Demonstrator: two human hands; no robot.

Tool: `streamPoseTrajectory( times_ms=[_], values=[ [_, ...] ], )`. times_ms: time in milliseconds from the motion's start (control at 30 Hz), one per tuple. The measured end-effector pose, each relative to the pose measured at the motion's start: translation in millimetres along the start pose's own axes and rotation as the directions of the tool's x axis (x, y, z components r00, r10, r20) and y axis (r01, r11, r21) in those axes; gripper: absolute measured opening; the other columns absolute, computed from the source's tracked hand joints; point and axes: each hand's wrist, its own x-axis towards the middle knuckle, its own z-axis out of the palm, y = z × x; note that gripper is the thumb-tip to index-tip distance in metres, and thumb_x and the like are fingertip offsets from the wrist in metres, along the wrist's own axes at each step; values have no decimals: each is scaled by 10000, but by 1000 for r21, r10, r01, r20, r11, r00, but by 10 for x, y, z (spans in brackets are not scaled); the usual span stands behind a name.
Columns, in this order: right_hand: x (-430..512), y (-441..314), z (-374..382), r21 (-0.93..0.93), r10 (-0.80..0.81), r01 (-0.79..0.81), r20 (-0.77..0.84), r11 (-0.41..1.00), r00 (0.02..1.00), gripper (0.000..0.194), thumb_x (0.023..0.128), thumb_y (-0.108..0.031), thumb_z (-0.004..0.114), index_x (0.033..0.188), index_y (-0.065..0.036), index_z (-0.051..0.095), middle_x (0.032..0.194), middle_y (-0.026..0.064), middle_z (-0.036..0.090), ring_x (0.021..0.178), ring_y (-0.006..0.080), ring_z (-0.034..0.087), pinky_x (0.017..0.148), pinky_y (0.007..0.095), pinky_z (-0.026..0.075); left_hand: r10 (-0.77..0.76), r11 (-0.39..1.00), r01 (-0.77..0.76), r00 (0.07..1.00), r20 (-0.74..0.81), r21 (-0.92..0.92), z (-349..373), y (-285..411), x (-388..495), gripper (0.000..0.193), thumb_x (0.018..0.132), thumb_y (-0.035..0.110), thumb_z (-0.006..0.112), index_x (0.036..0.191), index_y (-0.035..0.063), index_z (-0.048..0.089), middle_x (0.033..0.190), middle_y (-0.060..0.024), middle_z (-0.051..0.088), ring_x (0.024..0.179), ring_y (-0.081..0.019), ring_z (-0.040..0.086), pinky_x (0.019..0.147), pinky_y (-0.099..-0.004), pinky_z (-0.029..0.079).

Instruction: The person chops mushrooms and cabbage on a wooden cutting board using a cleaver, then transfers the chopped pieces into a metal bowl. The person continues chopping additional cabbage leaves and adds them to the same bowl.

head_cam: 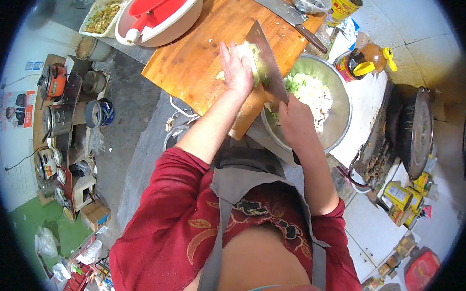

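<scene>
My left hand point(238, 72) lies on a pale green-white piece of leafy vegetable point(245, 50), probably cabbage, its fingers stretched along the side and holding it against the wooden cutting board point(189, 72). In my right hand point(297, 119) is the handle of a broad-bladed cleaver point(272, 68). The blade stands on edge just right of the vegetable, tip pointing away from me. Below the board's right edge sits a metal bowl point(340, 110) with chopped green and white vegetable pieces point(308, 88) in it. My right forearm passes over its near rim.
A second cleaver point(278, 7) lies at the board's far right. A white basin point(167, 29) holding a red dipper point(157, 6) stands at far left, beside a tray of chopped food point(102, 19). A yellow-capped bottle point(365, 61) and a wok point(414, 132) are at right.
</scene>
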Motion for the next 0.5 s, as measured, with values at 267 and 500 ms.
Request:
streamPoseTrajectory(
  times_ms=[267,500],
  values=[
    [485,-174,371,-189,70,-56,71,980,995,214,894,-196,565,933,13,544,824,251,651,802,408,649,724,474,520,162,985,-158,985,-51,69,96,-143,30,569,857,100,403,1382,-105,322,1464,-365,179,1378,-486,181,1139,-482,195],
    [325,-64,259,-110,-31,25,-51,994,998,173,895,-154,518,952,6,545,774,242,643,745,424,635,707,498,503,403,888,-385,915,-21,253,163,-425,91,508,879,84,389,1344,-115,343,1448,-355,215,1378,-480,182,1137,-508,175]
  ],
)
